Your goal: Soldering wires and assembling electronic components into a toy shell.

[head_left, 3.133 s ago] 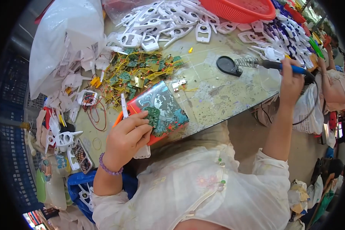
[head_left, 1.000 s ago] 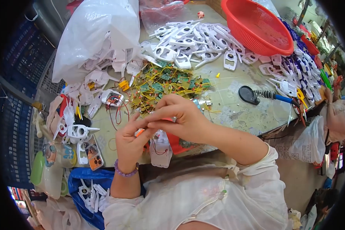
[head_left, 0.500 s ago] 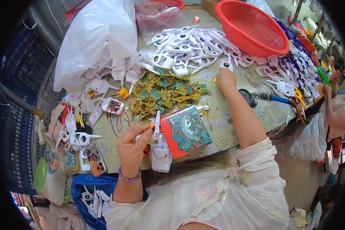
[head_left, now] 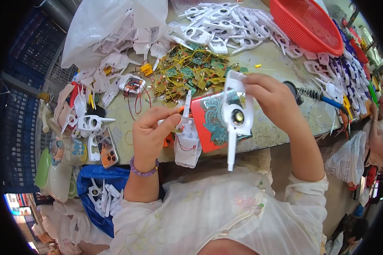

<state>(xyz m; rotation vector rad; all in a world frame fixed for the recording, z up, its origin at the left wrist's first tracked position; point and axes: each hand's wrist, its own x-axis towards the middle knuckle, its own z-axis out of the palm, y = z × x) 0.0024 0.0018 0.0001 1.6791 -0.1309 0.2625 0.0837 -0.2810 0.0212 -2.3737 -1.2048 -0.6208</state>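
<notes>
A: Position and state of the wired piece?
B: White housing (head_left: 187,154), near edge of the surface (head_left: 276,66), beside a red box with a dark patterned top (head_left: 212,123). Inner side faces up; thin red wire visible inside. Judged part-fitted.

A: Left hand (head_left: 150,132)?
B: Thumb and forefinger brought together at the housing's narrow end. Whether they pinch the housing or something small: cannot tell.

A: Right hand (head_left: 273,98)?
B: Closed around the broad end of a white shell (head_left: 232,128), held up over the box, narrow end toward the person. Round dark-rimmed part already seated in it.

A: Done versus outstanding?
B: Done: wire in housing, round part in shell. Outstanding: the two pieces are apart; housing uncovered.

A: Stock around them?
B: Loose green boards with yellow wires (head_left: 195,70) just beyond; heap of white shells (head_left: 225,25) farther back. Soldering iron (head_left: 329,101) rests to the right. Blue bag (head_left: 115,173) at lower left holds white pieces; whether those are complete, cannot tell.
</notes>
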